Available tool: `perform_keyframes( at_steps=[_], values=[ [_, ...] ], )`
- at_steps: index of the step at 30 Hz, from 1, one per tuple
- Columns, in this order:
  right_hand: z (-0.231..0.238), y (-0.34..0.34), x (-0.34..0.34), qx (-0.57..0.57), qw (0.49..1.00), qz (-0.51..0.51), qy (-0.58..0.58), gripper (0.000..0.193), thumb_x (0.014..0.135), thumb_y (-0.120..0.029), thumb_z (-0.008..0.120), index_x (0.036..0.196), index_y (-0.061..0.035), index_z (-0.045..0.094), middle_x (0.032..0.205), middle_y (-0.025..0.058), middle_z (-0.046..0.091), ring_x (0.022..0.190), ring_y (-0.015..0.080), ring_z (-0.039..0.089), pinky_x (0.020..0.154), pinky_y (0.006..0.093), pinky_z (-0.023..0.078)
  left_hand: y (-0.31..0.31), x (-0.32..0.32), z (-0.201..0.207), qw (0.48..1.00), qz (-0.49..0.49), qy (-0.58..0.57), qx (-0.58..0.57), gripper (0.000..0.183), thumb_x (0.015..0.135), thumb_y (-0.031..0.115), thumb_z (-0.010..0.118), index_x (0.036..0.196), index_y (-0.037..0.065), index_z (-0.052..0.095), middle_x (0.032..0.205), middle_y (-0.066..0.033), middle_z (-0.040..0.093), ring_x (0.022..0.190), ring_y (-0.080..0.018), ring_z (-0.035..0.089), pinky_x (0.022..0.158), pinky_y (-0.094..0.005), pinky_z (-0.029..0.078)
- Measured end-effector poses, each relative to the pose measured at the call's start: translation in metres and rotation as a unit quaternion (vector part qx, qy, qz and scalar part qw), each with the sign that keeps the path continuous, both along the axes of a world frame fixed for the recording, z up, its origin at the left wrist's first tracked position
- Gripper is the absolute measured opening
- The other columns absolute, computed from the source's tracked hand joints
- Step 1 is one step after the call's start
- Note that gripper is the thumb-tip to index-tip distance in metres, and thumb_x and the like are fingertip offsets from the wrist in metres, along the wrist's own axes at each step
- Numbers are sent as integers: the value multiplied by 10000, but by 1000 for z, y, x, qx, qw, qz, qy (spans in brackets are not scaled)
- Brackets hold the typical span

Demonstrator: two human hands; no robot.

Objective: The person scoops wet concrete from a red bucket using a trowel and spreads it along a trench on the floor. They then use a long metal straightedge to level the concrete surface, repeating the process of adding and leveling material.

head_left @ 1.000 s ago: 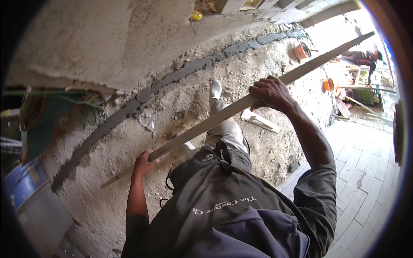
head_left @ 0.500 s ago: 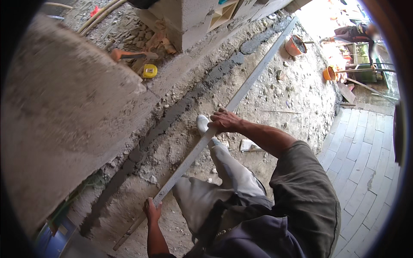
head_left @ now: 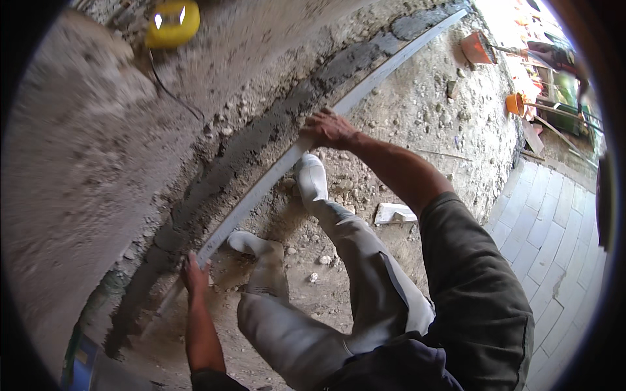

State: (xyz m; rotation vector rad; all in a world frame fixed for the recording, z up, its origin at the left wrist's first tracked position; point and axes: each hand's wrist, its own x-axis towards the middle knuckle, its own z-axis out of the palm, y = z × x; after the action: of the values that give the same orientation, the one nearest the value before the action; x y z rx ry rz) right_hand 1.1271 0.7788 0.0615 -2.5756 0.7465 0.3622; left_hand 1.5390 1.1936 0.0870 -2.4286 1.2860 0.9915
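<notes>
A long grey metal straightedge [head_left: 261,186] runs diagonally over the rough, stony ground, beside a band of dark wet mortar [head_left: 251,140]. My right hand [head_left: 328,128] is closed around its middle, fingers wrapped over the upper edge. Farther down, my left hand [head_left: 194,272] grips the same bar close to its near end, which slants down to the lower left. The far end reaches toward the mortar at the top right. My white boots [head_left: 312,177] stand on the near side of the bar.
A plastering float [head_left: 394,214] lies on the ground right of my boots. A yellow tape measure [head_left: 172,25] sits at the upper left. Two orange buckets [head_left: 478,48] stand at the far right, near another person [head_left: 554,55]. Grey paving [head_left: 554,241] lies to the right.
The straightedge and both my hands have moved left and away from me, closer to the mortar band. The view has shifted; the tape measure now appears larger and higher.
</notes>
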Motion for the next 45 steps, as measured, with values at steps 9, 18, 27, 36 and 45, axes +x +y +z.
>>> perform_keyframes(
  at_steps=[9,18,27,36,45],
  values=[
    [-133,-15,27,-50,999,1,2,524,740,-537,667,1191,-281,591,1077,40,568,1126,241,515,1013,438,352,-42,38,-136,998,-55,11,-43,555,816,244,686,1250,-35,483,1231,-271,512,1165,-430,466,983,-476,381],
    [-185,1,58,-92,994,53,-22,642,710,-591,670,1232,-234,558,1061,38,564,1070,224,528,955,415,369,-29,66,-182,993,-86,-32,-68,485,795,213,698,1167,-41,516,1150,-232,542,1100,-414,499,918,-463,409],
    [-213,30,102,-114,986,72,-103,616,717,-582,678,1210,-226,579,1084,73,500,1087,253,472,952,406,371,9,91,-184,990,-40,-102,-87,459,792,194,701,1164,-6,521,1194,-203,509,1137,-399,473,923,-486,399],
    [-226,38,120,-80,988,66,-119,598,732,-527,683,1225,-210,564,1126,106,493,1130,275,448,1002,465,335,18,108,-204,990,-29,-106,-85,479,790,144,703,1195,-31,517,1303,-237,412,1251,-417,387,1014,-464,370],
    [-224,-11,40,-140,986,-41,-82,535,802,-471,668,1273,-280,503,1188,115,479,1122,281,441,963,448,433,26,110,-224,990,-33,-106,-89,495,769,119,718,1194,-36,517,1257,-228,430,1222,-430,394,1006,-459,369]
  ],
)
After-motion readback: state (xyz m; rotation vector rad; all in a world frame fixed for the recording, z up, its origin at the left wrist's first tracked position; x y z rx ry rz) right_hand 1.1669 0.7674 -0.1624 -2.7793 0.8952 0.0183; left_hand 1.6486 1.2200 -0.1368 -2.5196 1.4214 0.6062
